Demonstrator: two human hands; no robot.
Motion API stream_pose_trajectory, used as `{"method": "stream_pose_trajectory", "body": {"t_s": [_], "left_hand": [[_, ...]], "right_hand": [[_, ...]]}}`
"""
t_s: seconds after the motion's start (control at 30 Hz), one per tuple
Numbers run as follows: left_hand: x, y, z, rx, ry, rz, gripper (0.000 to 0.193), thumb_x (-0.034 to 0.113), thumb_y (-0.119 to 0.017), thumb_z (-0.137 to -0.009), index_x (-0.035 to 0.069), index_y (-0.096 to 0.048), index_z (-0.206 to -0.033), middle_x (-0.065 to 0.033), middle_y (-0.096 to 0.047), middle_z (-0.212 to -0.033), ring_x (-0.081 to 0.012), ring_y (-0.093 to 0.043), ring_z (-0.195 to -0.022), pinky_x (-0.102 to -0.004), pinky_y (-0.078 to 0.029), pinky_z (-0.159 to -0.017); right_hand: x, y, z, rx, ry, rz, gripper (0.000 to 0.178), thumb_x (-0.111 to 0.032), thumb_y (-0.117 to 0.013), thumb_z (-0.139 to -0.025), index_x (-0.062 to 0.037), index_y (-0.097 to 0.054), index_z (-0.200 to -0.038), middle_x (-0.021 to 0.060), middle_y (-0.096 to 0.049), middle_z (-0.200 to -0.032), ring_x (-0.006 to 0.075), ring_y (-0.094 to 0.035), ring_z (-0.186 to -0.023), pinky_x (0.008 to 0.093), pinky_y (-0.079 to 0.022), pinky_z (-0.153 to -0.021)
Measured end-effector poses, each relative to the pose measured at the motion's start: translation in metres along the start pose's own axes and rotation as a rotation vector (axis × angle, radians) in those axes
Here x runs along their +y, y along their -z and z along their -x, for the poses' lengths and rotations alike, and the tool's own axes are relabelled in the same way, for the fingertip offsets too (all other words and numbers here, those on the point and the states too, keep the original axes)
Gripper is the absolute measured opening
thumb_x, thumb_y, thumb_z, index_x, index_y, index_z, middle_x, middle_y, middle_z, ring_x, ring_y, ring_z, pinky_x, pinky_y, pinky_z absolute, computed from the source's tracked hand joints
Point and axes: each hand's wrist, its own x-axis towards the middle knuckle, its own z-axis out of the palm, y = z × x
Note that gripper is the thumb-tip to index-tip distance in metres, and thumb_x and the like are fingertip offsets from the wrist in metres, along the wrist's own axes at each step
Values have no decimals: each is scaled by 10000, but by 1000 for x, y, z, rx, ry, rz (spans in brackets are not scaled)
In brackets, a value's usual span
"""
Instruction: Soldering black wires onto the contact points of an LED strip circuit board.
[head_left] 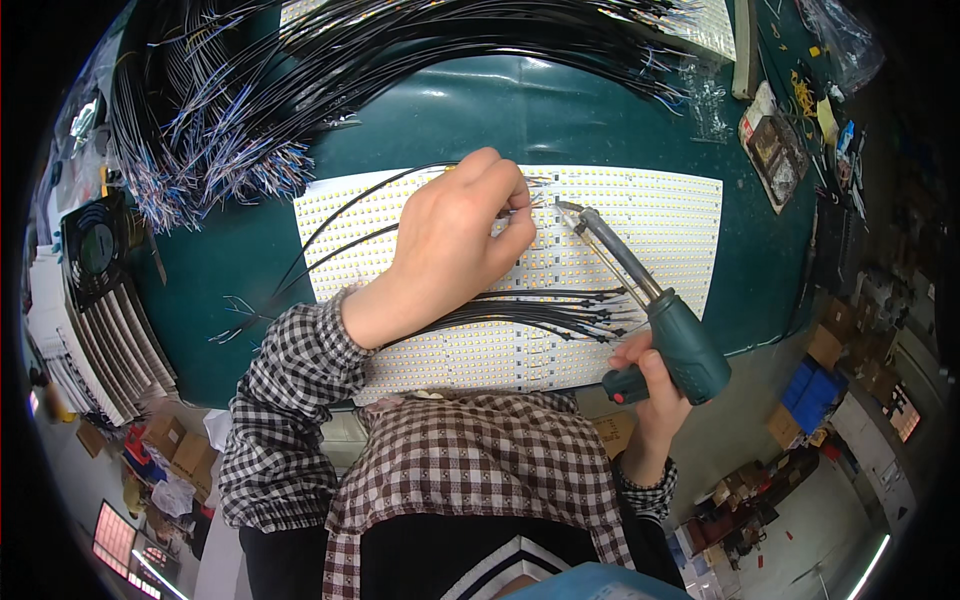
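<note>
A white LED panel (660, 250), dotted with rows of small yellowish chips, lies in front of me. My left hand (455, 220) is over its upper middle, fingers pinched on a black cable (345, 222); thin stripped wires stick out past the fingertips. My right hand (652, 392) grips a green soldering gun (688, 345) by its handle at the panel's lower right. Its metal tip points up and left to the panel's middle line of contacts, just right of the wires. Whether tip and wire touch I cannot tell. Several black cables (520, 308) lie across the panel below my left hand.
Large bundles of black cables (400, 70) with coloured wire ends cover the table's far side and far left. A dirty open box (775, 145) stands at the far right, near loose tools. On the left are a black fan (95, 245) and a stack of white panels (115, 350).
</note>
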Motion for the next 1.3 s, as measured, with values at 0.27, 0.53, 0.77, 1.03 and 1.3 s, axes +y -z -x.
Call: {"method": "stream_pose_trajectory", "body": {"t_s": [0.27,0.53,0.77,1.03,1.3], "left_hand": [[3,7,-3,-57,24,-18,113,42,-653,-734,44,-551,-781,-97,-544,-762,-283,-575,-641,-367,-458,-554],[7,14,-16,-233,32,7,85,65,-641,-772,32,-576,-817,-84,-544,-800,-217,-557,-644,-311,-450,-574],[6,14,-17,-216,47,9,64,64,-617,-758,30,-568,-783,-111,-572,-797,-311,-599,-697,-399,-475,-615],[6,13,-17,-210,43,26,74,66,-621,-747,25,-566,-774,-113,-571,-786,-311,-594,-684,-394,-470,-606],[5,14,-18,-220,48,45,74,65,-618,-743,23,-558,-759,-117,-570,-780,-315,-589,-685,-397,-466,-604]], "right_hand": [[2,5,0,19,3,-30,187,-38,-626,-851,80,-609,-995,153,-647,-887,249,-661,-817,338,-593,-661],[3,7,-1,37,38,20,322,-211,-601,-904,79,-575,-1040,170,-621,-921,273,-666,-855,321,-592,-621],[2,7,0,26,31,-92,192,-76,-651,-851,73,-620,-968,152,-645,-889,252,-661,-821,333,-584,-656],[2,6,0,-19,-2,-10,174,-98,-629,-861,71,-605,-900,157,-626,-819,229,-636,-753,331,-569,-648],[2,3,0,-31,-16,15,195,-120,-607,-875,73,-585,-889,156,-605,-800,232,-620,-734,326,-556,-648]]}}
